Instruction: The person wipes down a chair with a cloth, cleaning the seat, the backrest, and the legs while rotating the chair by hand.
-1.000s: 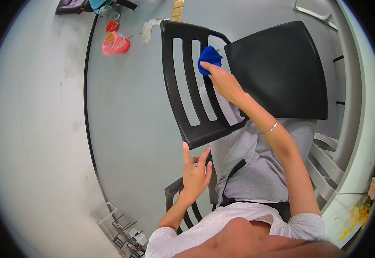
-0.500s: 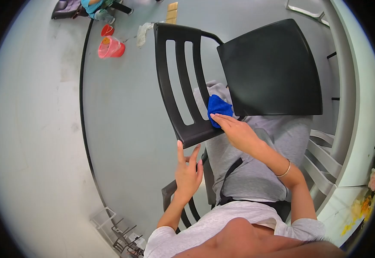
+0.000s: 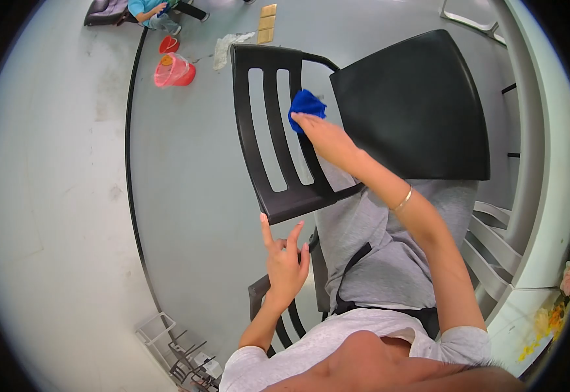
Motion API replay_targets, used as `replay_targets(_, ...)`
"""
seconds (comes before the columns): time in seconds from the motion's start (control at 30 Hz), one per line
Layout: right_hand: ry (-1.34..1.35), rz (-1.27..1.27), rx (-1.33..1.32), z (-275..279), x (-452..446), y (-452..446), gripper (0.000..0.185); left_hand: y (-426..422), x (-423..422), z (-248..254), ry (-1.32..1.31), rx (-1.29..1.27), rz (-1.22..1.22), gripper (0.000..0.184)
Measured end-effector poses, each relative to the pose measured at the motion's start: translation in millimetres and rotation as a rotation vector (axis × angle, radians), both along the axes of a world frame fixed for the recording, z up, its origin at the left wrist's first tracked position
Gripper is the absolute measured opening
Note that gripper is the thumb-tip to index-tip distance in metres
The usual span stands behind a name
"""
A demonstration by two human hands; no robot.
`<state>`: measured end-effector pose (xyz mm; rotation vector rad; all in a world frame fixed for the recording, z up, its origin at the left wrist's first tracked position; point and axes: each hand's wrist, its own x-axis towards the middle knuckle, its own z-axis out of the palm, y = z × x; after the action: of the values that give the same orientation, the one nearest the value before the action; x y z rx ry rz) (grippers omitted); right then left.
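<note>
A black chair (image 3: 409,111) lies tilted across my lap, its slatted backrest (image 3: 276,130) to the left of the seat. My right hand (image 3: 327,138) presses a blue cloth (image 3: 306,108) against the inner slat of the backrest, about midway along it. Fingers spread, my left hand (image 3: 285,261) is at the near end of the backrest. Its index fingertip touches the corner there, while the thumb and other fingers stand apart.
A pink bucket (image 3: 175,70) and a smaller red bucket (image 3: 169,44) stand on the floor, near a person in blue (image 3: 148,10). To my right is a white table (image 3: 530,196) with flowers (image 3: 567,277). Stacked chair frames (image 3: 180,353) sit at lower left.
My right hand has slid the blue cloth away from me along the inner slat, from the near corner to mid-length. The left hand has barely moved; the backrest has shifted slightly.
</note>
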<state>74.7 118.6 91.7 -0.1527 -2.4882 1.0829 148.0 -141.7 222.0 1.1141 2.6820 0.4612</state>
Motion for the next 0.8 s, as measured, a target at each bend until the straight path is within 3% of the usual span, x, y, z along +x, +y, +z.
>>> replay_targets(0.37, 0.030, -0.141, -0.071, -1.5, -42.7, 33.8, 0.054, 1.7, -0.3, -0.3, 0.031, -0.044, -0.009, 0.051)
replay_targets(0.57, -0.053, 0.024, -0.185, -7.3, 33.2, -14.6, 0.049, 3.1, 1.1, 1.1, 0.027, -0.057, -0.021, 0.053)
replay_targets(0.8, -0.213, 0.084, -0.313, 30.7, 130.4, -45.6, 0.051, 1.7, 1.2, -4.1, 0.018, -0.016, -0.007, 0.054)
